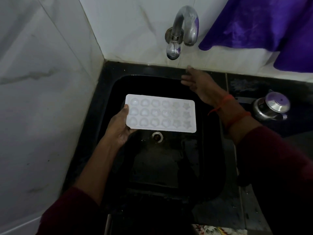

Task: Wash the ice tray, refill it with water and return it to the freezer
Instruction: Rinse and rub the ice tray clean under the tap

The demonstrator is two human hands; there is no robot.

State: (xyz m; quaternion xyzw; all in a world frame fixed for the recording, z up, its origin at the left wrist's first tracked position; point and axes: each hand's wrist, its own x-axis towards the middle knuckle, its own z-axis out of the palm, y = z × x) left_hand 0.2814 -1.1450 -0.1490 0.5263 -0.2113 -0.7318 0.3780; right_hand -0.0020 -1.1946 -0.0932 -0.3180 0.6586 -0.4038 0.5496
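Observation:
A white ice tray with several shaped cells is held flat over the black sink, just above the drain. My left hand grips the tray's left end, thumb on its top edge. My right hand holds nothing; its fingers are spread above the sink's back rim, below the chrome tap. No water runs from the tap's spout.
White marble-look walls stand at the left and back. A purple cloth hangs at the upper right. A steel lidded pot stands on the dark counter to the right of the sink.

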